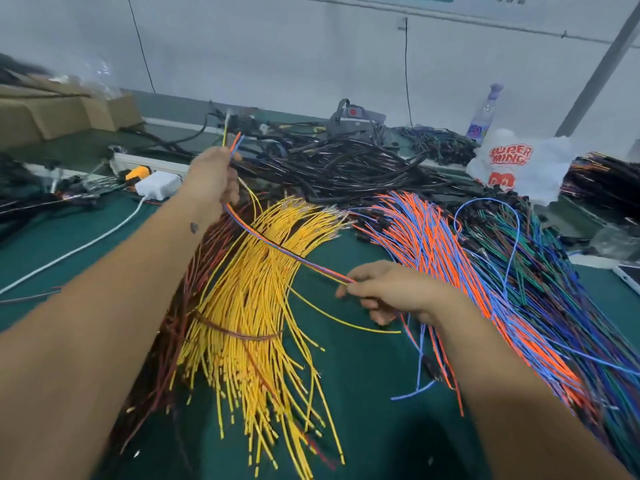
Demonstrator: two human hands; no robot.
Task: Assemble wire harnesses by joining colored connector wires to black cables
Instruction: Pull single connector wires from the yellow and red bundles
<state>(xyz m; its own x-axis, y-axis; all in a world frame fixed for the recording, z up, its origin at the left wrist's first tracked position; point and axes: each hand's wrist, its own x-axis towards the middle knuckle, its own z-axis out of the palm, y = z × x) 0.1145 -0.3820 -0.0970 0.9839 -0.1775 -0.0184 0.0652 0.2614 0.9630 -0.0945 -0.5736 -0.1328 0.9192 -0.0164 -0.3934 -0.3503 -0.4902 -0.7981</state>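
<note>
My left hand (213, 180) is raised over the green table and grips a thin set of wires (277, 249), yellow, orange and blue, whose ends stick up above the fist. The same wires run down to my right hand (384, 289), which pinches them lower over the table. Below them lies a tied bundle of yellow wires (249, 306) beside dark red wires (194, 271). Orange and blue wires (446, 251) fan out to the right. A heap of black cables (349, 168) lies at the back.
Green and blue wires (540, 271) lie at the far right. A white plastic bag (519, 164) and a bottle (483, 112) stand at the back right. Cardboard boxes (62, 112) sit back left, with a white adapter (157, 185) and its cord.
</note>
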